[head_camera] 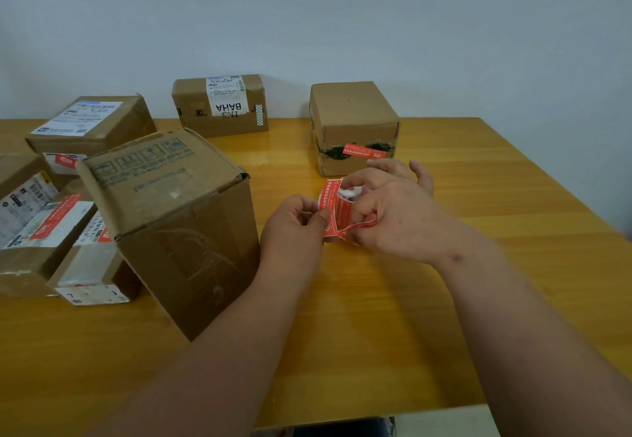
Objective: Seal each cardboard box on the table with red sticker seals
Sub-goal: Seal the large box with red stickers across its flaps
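1. Bare bench [478, 231] stretches right of the hands, toward its right edge; boxes crowd the left.
2. Right hand [393, 217] grips the red sticker roll [337, 209] above the bench.
3. Left hand [294, 221] pinches the roll's loose end, beside the large cardboard box [178, 224].

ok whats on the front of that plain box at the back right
On the plain box, a band of clear tape with dark green patches runs across the front, and a red sticker seal lies over it. The right hand covers part of the lower front face.
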Demonstrator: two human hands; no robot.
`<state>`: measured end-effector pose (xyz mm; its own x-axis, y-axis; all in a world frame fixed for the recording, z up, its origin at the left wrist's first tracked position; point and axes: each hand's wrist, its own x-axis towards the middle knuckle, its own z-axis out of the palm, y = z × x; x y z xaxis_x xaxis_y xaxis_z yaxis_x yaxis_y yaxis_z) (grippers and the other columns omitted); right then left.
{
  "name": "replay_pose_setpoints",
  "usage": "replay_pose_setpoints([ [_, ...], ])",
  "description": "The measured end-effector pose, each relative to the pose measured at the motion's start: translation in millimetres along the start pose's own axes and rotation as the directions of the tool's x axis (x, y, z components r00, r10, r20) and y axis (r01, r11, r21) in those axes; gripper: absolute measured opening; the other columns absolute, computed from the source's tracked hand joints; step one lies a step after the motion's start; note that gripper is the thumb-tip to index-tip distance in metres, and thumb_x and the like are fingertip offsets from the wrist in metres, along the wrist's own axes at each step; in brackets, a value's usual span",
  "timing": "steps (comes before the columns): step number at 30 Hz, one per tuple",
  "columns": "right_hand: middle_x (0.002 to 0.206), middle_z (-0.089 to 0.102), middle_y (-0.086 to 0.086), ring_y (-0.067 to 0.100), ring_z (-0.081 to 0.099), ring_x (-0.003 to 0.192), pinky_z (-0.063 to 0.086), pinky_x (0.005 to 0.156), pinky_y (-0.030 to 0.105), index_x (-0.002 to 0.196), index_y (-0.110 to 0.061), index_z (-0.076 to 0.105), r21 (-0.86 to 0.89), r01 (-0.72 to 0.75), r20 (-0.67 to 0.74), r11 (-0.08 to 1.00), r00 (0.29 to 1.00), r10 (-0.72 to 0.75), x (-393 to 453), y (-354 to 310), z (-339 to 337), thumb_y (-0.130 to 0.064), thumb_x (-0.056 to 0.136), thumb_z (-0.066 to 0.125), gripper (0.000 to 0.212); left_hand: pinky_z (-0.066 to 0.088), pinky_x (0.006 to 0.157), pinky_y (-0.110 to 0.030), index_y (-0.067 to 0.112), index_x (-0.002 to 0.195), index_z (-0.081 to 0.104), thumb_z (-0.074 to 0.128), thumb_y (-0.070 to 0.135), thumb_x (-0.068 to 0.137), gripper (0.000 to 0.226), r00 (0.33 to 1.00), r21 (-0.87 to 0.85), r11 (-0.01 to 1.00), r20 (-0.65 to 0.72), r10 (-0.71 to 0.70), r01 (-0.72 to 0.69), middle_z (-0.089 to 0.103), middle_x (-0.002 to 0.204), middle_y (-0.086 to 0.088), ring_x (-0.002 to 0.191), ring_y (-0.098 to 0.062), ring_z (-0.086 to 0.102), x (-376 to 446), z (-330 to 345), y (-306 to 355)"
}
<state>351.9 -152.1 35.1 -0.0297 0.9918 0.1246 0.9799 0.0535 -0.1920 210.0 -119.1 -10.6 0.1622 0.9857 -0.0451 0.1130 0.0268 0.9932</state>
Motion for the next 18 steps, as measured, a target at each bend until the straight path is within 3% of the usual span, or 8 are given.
replay_pose_setpoints([
  [5, 0.113, 0.039, -0.036, 0.009, 0.02, 0.14, -0.004, 0.114, 0.051, 0.062, -0.035, 0.071, 0.031, 0.008, -0.049, 0.999, 0.999, -0.006, 1.5, 3.4, 3.7, -0.037, 0.07, 0.08, 0.012, 0.052, 0.06, -0.021, 0.021, 0.092, 0.062, 0.057, 0.019, 0.096, 0.007, 0.999, -0.003, 1.0, -0.03, -0.01, 0.01, 0.069, 0.083, 0.001, 0.066, -0.004, 0.065, -0.9, 1.1, 1.7],
  [10, 0.114, 0.039, -0.037, 0.005, 0.017, 0.139, -0.006, 0.114, 0.049, 0.057, -0.039, 0.065, 0.037, -0.006, -0.012, 0.999, 1.0, 0.006, -1.0, 5.1, 1.3, -0.036, 0.071, 0.079, 0.02, 0.053, 0.065, -0.027, 0.026, 0.086, 0.06, 0.055, 0.018, 0.097, 0.014, 0.998, -0.026, 0.999, -0.059, -0.027, 0.025, 0.068, 0.083, 0.003, 0.075, -0.012, 0.068, -3.1, 2.1, 5.0],
  [13, 0.125, 0.046, -0.03, 0.007, 0.017, 0.14, -0.007, 0.114, 0.05, 0.073, -0.034, 0.073, 0.021, -0.027, -0.04, 0.999, 0.999, 0.028, -1.6, 3.7, 0.6, -0.041, 0.072, 0.077, 0.008, 0.055, 0.067, -0.028, 0.029, 0.086, 0.059, 0.056, 0.021, 0.096, 0.014, 0.999, -0.001, 0.999, -0.035, -0.033, 0.033, 0.069, 0.083, 0.005, 0.072, -0.009, 0.068, -5.3, 2.1, 8.3],
  [18, 0.134, 0.043, -0.018, 0.012, 0.021, 0.137, -0.004, 0.115, 0.049, 0.096, -0.037, 0.064, 0.025, -0.066, -0.111, 0.997, 0.991, 0.069, -1.5, -3.7, -3.0, -0.047, 0.067, 0.078, 0.034, 0.054, 0.067, -0.03, 0.026, 0.09, 0.061, 0.057, 0.021, 0.096, 0.009, 0.999, 0.028, 0.999, 0.034, -0.034, 0.033, 0.071, 0.085, 0.001, 0.074, -0.014, 0.069, -12.3, -0.1, 10.4],
])
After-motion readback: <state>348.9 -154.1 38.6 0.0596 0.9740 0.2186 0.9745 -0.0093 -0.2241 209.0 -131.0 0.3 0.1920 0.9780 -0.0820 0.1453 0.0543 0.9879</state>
